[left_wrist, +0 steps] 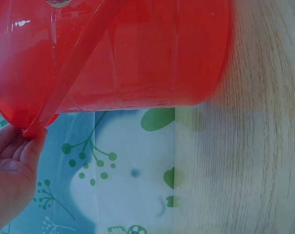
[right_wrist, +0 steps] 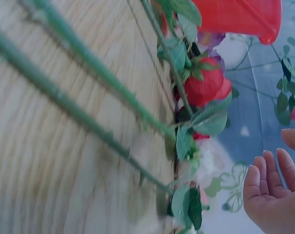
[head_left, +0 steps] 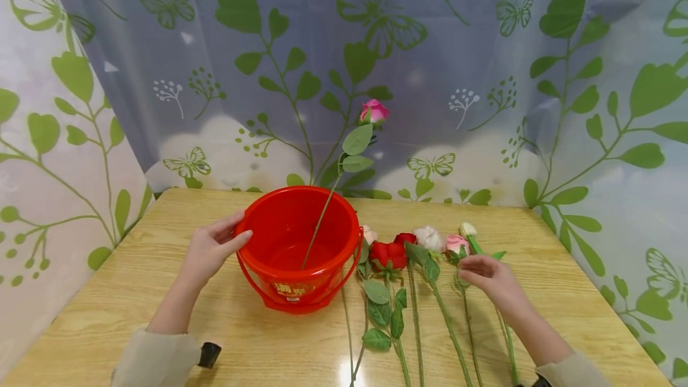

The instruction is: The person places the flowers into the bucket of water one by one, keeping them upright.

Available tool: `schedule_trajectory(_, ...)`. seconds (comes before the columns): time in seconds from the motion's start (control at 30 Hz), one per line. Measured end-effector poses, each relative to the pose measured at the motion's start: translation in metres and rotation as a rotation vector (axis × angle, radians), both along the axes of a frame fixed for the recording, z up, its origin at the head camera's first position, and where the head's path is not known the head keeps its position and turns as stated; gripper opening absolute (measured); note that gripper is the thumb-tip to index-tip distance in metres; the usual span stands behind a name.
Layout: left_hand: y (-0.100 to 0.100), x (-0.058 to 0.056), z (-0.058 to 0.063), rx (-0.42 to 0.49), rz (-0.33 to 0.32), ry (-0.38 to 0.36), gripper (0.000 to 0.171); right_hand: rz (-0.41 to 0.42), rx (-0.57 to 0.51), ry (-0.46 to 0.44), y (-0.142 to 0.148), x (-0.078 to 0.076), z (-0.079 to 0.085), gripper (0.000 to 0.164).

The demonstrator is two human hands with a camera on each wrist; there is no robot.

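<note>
Left of centre in the frame, a person's left hand (head_left: 217, 246) pinches the rim of a red bucket (head_left: 274, 226) where its handle (left_wrist: 72, 68) joins the side, a hold that seems meant to keep the bucket from sliding or tipping. The bucket stands upright on a wood-grain table (head_left: 134, 267), its handle hanging down across the front, which leaves the mouth unobstructed. A single bright-pink rose (head_left: 374, 112) leans inside, stem foot low in the bucket and bloom rising at upper centre; with a stem this long, the rim alone probably props it.

At lower right, the right hand (head_left: 491, 279) hovers by a pale-pink rose (head_left: 457, 245), grasping nothing, its fingers loosely bent and the thumb apart. More flowers, among them a red one (head_left: 388, 255) and a white one (head_left: 429, 238), lie side by side right of the bucket, blooms toward the patterned backdrop (head_left: 473, 46), stems toward the bottom edge, an arrangement that likely keeps each stem within easy reach.
</note>
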State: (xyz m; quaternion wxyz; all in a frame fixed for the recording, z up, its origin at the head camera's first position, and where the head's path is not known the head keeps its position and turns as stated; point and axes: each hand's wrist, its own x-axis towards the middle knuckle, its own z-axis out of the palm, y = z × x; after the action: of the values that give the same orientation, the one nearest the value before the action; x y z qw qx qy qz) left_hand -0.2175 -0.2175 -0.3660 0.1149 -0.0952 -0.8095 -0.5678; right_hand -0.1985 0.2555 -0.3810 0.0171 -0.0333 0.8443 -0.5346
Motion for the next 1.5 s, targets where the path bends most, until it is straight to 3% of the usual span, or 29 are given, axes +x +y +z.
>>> schedule_trajectory(0.87,-0.001,0.0,0.003,-0.009,0.004,-0.008,0.055,-0.1,0.133,-0.004,0.062,-0.013,-0.023,0.045)
schedule_trajectory(1.1,-0.001,-0.001,0.003,-0.02,0.007,-0.005,0.055,-0.07,0.2,-0.052,0.07,-0.016,-0.029,0.044)
schedule_trajectory(1.5,0.0,0.0,0.0,-0.004,-0.004,-0.013,0.055,-0.009,0.172,-0.175,0.074,-0.016,-0.037,0.042)
